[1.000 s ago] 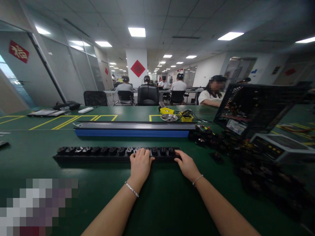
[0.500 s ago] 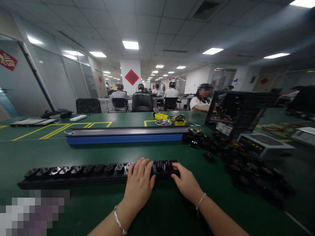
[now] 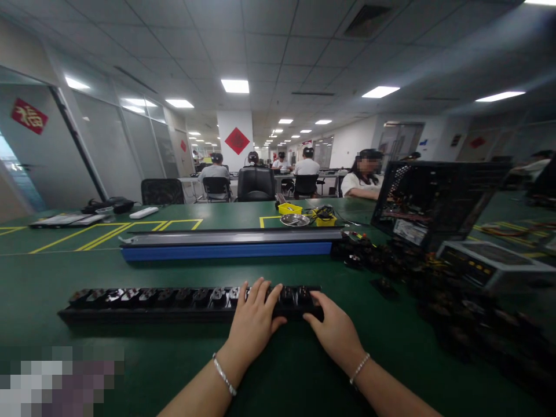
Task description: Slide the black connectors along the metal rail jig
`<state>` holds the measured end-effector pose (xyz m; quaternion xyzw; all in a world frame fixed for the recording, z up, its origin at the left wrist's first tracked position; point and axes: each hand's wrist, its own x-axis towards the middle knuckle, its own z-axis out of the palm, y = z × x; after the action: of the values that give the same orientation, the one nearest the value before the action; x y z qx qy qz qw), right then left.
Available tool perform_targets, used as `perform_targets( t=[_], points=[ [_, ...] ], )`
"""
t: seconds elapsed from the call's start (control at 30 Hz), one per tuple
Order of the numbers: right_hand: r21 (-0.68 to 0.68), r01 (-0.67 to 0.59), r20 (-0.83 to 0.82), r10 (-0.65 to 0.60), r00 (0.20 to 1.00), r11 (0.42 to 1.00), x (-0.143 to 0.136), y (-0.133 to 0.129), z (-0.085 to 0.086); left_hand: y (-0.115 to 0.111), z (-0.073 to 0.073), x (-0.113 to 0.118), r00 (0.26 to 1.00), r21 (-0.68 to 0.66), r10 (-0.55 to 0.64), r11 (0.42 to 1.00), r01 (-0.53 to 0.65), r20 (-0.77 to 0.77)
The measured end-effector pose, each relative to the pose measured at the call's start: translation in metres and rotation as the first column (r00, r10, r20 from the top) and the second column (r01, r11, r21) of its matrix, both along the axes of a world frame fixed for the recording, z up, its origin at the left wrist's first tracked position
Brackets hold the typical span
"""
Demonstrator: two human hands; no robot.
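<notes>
A long black tray (image 3: 174,313) holding a row of dark sockets with shiny parts lies across the green table. My left hand (image 3: 256,315) rests on it right of its middle, fingers spread over the sockets and thumb on the near side. At the tray's right end, my right hand (image 3: 336,327) grips the end between thumb and fingers. The sockets under my left fingers are partly hidden.
Beyond the tray lies a long blue bar (image 3: 226,250) with a grey strip on top. A pile of black parts (image 3: 456,301), a metal box (image 3: 495,263) and an open computer case (image 3: 434,197) stand at right. Behind are yellow trays (image 3: 289,208) and a seated person (image 3: 365,176).
The view has shifted slightly. The black tray lies straighter, its left end moved right and up in the picture. Both hands have stayed on it, shifting a little right.
</notes>
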<state>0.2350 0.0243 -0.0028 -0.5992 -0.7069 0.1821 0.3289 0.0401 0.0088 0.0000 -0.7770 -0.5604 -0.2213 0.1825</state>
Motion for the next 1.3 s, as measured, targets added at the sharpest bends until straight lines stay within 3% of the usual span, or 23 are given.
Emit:
perform_targets(
  t=[0.13,0.3,0.47,0.7,0.93,1.3],
  points=[
    [0.046,0.031,-0.051,-0.028,0.998,0.998,-0.005,0.000,0.002,0.001,0.000,-0.001,1.000,0.000,-0.009,1.000,0.009,0.023],
    [0.294,0.133,-0.036,-0.128,0.991,0.946,-0.020,0.016,0.002,0.008,-0.003,0.000,1.000,0.018,0.009,1.000,-0.010,0.024],
    [0.258,0.075,-0.034,-0.068,0.997,0.963,-0.025,0.036,-0.003,0.009,-0.003,0.003,0.997,0.074,0.072,0.995,-0.074,0.029],
    [0.251,0.049,-0.025,-0.045,0.999,0.967,-0.021,0.039,-0.007,-0.002,-0.010,0.017,0.986,0.053,-0.108,0.992,0.116,-0.127],
    [0.322,0.076,-0.060,-0.059,0.996,0.944,-0.024,0.041,-0.010,-0.004,-0.018,0.021,0.981,0.041,-0.093,0.994,0.102,-0.172],
    [0.353,0.062,-0.070,-0.040,0.997,0.934,-0.023,0.043,-0.013,-0.005,-0.017,0.020,0.982,0.004,-0.102,0.995,0.104,-0.157]
  ],
)
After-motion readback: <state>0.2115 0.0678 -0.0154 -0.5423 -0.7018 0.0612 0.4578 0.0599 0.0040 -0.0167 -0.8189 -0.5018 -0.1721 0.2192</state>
